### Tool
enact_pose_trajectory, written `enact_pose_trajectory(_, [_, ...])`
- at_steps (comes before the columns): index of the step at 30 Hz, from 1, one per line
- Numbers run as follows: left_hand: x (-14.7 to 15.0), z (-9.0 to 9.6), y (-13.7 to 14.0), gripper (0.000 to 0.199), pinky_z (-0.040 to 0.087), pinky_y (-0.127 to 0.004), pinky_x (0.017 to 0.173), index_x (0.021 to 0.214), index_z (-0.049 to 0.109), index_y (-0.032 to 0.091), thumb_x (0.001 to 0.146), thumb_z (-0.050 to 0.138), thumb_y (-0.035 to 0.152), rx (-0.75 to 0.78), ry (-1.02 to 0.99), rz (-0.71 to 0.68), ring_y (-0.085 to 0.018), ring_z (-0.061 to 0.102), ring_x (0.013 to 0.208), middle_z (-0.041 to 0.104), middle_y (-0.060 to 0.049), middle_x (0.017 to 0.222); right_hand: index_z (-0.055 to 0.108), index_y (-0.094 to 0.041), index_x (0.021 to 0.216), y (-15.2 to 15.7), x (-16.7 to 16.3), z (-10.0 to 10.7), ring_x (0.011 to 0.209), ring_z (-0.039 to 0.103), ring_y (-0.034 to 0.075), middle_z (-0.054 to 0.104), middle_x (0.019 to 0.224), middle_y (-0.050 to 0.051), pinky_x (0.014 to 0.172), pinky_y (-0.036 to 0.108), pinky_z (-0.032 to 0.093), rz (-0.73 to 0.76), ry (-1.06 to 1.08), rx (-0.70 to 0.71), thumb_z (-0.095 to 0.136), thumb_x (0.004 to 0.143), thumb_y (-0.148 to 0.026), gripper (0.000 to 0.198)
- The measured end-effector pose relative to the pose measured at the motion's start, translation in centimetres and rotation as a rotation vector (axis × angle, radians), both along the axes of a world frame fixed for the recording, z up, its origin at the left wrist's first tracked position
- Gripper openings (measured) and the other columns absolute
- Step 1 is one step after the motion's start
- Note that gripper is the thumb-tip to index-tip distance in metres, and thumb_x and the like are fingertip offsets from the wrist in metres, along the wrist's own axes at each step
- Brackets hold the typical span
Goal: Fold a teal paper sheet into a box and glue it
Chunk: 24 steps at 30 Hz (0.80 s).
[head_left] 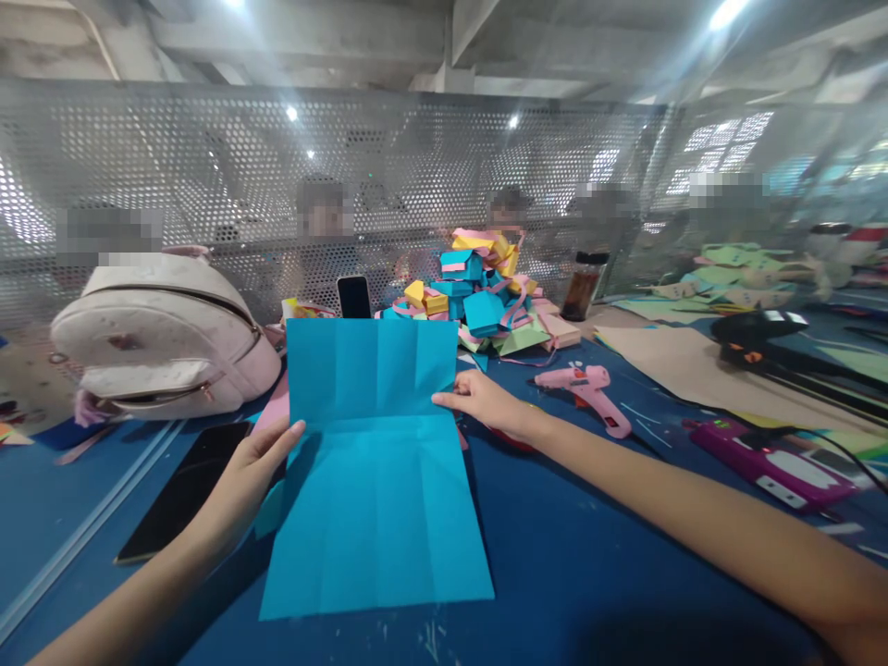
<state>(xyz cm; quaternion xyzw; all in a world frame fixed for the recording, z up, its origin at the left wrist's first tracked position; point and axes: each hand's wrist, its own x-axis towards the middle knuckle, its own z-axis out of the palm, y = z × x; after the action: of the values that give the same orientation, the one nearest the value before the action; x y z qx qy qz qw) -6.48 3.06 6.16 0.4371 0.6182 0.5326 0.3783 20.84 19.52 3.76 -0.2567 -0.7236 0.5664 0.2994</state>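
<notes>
A sheet of blue paper point(388, 499) with several creases lies in front of me, its far part bent upright along a crosswise fold. My left hand point(260, 462) grips its left edge close to that fold, thumb on the near face. On the opposite edge, my right hand point(489, 402) pinches the paper between thumb and fingers. The fingers behind the sheet are partly hidden. A black tablet-like slab point(187, 490) lies by my left forearm, and a pink glue gun point(586, 393) rests beyond my right wrist.
A pale backpack point(173, 342) stands at the left. Behind the sheet are an upright phone point(353, 297) and a heap of folded paper boxes point(478, 296). A bottle point(585, 287), a purple power strip point(777, 462) and a black cutter-like tool point(756, 347) are rightward. A perforated panel point(416, 157) closes the back; blurred people show there.
</notes>
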Motion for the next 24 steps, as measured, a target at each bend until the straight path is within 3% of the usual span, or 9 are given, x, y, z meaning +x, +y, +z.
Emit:
enact_pose_trajectory(2, [0.0, -0.1, 0.1, 0.042, 0.058, -0.027, 0.069, 0.108, 0.070, 0.026, 0.073, 0.080, 0.045, -0.041, -0.090, -0.023, -0.023, 0.072, 0.084, 0.076, -0.004, 0.101, 0.059, -0.018, 0.075, 0.1, -0.1, 0.0, 0.069, 0.059, 0.019, 0.064, 0.072, 0.004, 0.063, 0.032, 0.047, -0.030, 0.074, -0.045, 0.074, 0.072, -0.053, 0.038])
enact_pose_trajectory(4, [0.1, -0.2, 0.3, 0.050, 0.060, -0.032, 0.071, 0.115, 0.068, 0.026, 0.070, 0.083, 0.042, -0.075, -0.172, -0.035, -0.027, 0.073, 0.087, 0.075, -0.007, 0.108, 0.061, -0.019, 0.084, 0.3, -0.2, 0.0, 0.074, 0.063, 0.021, 0.068, 0.079, 0.006, 0.069, 0.034, 0.052, -0.066, 0.145, -0.092, 0.074, 0.072, -0.053, 0.038])
enact_pose_trajectory(7, [0.4, -0.3, 0.4, 0.052, 0.062, -0.034, 0.074, 0.111, 0.068, 0.024, 0.065, 0.085, 0.044, -0.071, -0.290, -0.008, -0.028, 0.073, 0.092, 0.075, -0.007, 0.108, 0.063, -0.018, 0.090, 0.5, -0.2, -0.2, 0.075, 0.066, 0.022, 0.070, 0.080, 0.007, 0.070, 0.036, 0.055, -0.127, 0.230, -0.157, 0.073, 0.074, -0.052, 0.039])
enact_pose_trajectory(11, [2.1, -0.8, 0.0, 0.059, 0.058, -0.036, 0.091, 0.106, 0.068, 0.027, 0.059, 0.084, 0.058, 0.026, -0.491, -0.044, -0.028, 0.064, 0.115, 0.069, -0.004, 0.124, 0.063, -0.018, 0.103, 0.3, -0.3, -0.3, 0.080, 0.069, 0.022, 0.072, 0.087, 0.008, 0.070, 0.034, 0.057, -0.189, 0.324, -0.196, 0.069, 0.080, -0.049, 0.039])
enact_pose_trajectory(14, [4.2, -1.2, -1.3, 0.056, 0.057, -0.041, 0.094, 0.104, 0.069, 0.024, 0.059, 0.086, 0.055, 0.040, -0.702, -0.181, -0.034, 0.059, 0.122, 0.067, -0.007, 0.128, 0.063, -0.019, 0.108, -0.6, -0.5, -0.1, 0.089, 0.069, 0.023, 0.072, 0.098, 0.008, 0.074, 0.034, 0.058, -0.143, 0.348, -0.199, 0.068, 0.082, -0.048, 0.038])
enact_pose_trajectory(16, [5.3, -1.4, -2.2, 0.058, 0.057, -0.042, 0.094, 0.109, 0.069, 0.021, 0.064, 0.083, 0.055, -0.017, -0.753, -0.191, -0.036, 0.058, 0.122, 0.067, -0.011, 0.127, 0.065, -0.019, 0.108, -1.4, -0.7, 0.1, 0.091, 0.069, 0.023, 0.072, 0.102, 0.008, 0.077, 0.035, 0.058, -0.063, 0.332, -0.203, 0.069, 0.082, -0.046, 0.038])
enact_pose_trajectory(18, [5.9, -1.3, -2.8, 0.056, 0.058, -0.041, 0.091, 0.121, 0.064, 0.021, 0.074, 0.079, 0.048, -0.095, -0.738, -0.118, -0.034, 0.062, 0.118, 0.068, -0.011, 0.125, 0.067, -0.018, 0.106, -2.2, -0.9, 0.2, 0.090, 0.069, 0.024, 0.072, 0.102, 0.009, 0.079, 0.037, 0.058, 0.022, 0.305, -0.206, 0.070, 0.081, -0.045, 0.036])
enact_pose_trajectory(21, [5.7, -0.6, -2.8, 0.057, 0.063, -0.040, 0.079, 0.132, 0.056, 0.025, 0.079, 0.077, 0.027, -0.202, -0.596, 0.098, -0.031, 0.069, 0.106, 0.070, -0.008, 0.122, 0.069, -0.017, 0.106, -2.5, -1.1, 0.2, 0.088, 0.069, 0.023, 0.073, 0.099, 0.009, 0.081, 0.038, 0.057, 0.093, 0.287, -0.197, 0.068, 0.083, -0.043, 0.035])
enact_pose_trajectory(24, [4.9, 0.0, -2.1, 0.055, 0.064, -0.037, 0.074, 0.134, 0.054, 0.024, 0.082, 0.072, 0.017, -0.191, -0.437, 0.199, -0.030, 0.071, 0.103, 0.068, -0.010, 0.125, 0.065, -0.019, 0.116, -1.8, -0.9, 0.1, 0.093, 0.069, 0.022, 0.071, 0.109, 0.010, 0.081, 0.036, 0.057, 0.101, 0.303, -0.169, 0.066, 0.085, -0.040, 0.038])
